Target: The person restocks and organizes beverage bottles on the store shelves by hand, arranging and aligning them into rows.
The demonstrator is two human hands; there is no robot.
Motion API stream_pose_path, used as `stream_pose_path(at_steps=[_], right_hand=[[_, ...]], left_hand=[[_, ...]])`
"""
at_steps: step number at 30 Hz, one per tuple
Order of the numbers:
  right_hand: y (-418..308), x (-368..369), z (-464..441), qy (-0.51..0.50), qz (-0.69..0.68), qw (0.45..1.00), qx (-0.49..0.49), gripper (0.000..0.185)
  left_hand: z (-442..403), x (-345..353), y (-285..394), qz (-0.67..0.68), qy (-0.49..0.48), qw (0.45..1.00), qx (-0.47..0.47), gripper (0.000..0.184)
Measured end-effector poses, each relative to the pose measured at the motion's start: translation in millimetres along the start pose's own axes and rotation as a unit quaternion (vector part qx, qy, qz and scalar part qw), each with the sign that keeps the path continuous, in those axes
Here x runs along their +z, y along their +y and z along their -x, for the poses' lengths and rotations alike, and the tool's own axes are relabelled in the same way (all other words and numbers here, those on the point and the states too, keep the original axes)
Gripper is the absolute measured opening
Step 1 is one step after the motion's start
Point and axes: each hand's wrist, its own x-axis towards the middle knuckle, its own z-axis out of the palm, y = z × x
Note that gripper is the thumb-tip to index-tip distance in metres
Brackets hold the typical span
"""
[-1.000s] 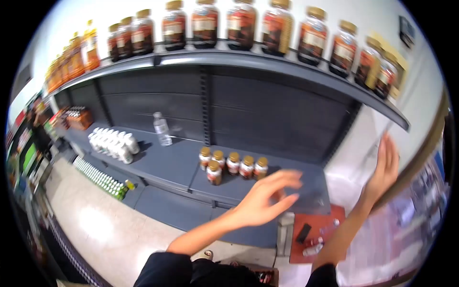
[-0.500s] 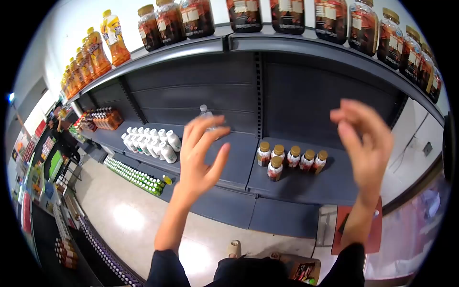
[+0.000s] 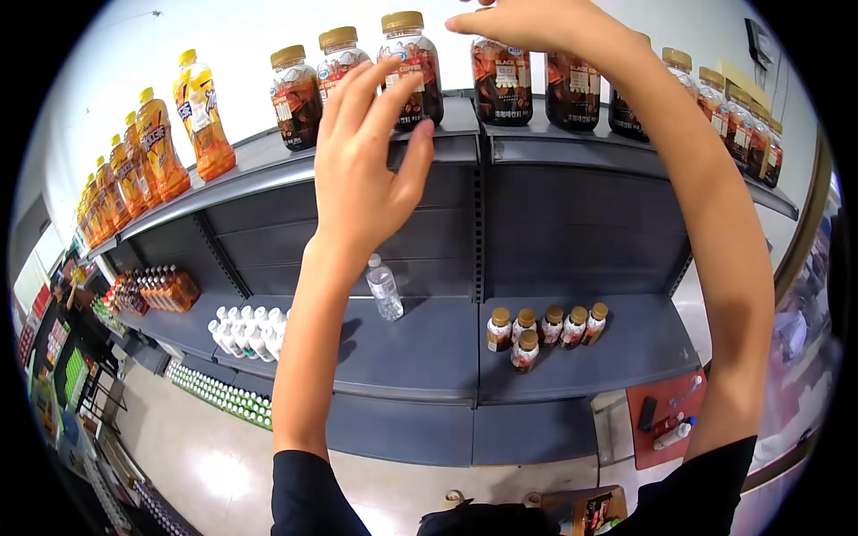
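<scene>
- While the left hand [image 3: 359,170] hangs spread-fingered, gripping nothing, black coffee bottles [image 3: 502,87] stand behind it on the upper shelf [image 3: 608,159].
- The right hand [image 3: 536,25] curves across one bottle's top; I can't tell its grip.

coffee bottle [image 3: 501,85]: glossy plastic | shelf [image 3: 581,154]: metal | sleeve [image 3: 308,496]: matt cloth

L hand [image 3: 359,183] raised, fingers [image 3: 357,100] spread, thumb [image 3: 415,165] apart; L forearm [image 3: 308,348] near-vert. R arm [image 3: 722,214] higher, bent inward; R hand [image 3: 547,25] cropped at top.
</scene>
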Motion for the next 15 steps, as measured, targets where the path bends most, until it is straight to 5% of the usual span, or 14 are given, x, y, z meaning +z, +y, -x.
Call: stream_pose_path(at_steps=[8,15], right_hand=[[-9,-2,-7,-0.098,0.022,0.993,0.065,0.042],[1,12,-12,-0.037,-0.046,0.998,0.012,0.035]], left_hand=[[35,9,20,0.076,-0.075,0.994,-0.006,0.037],[40,18,20,0.05,-0.084,0.995,0.014,0.045]])
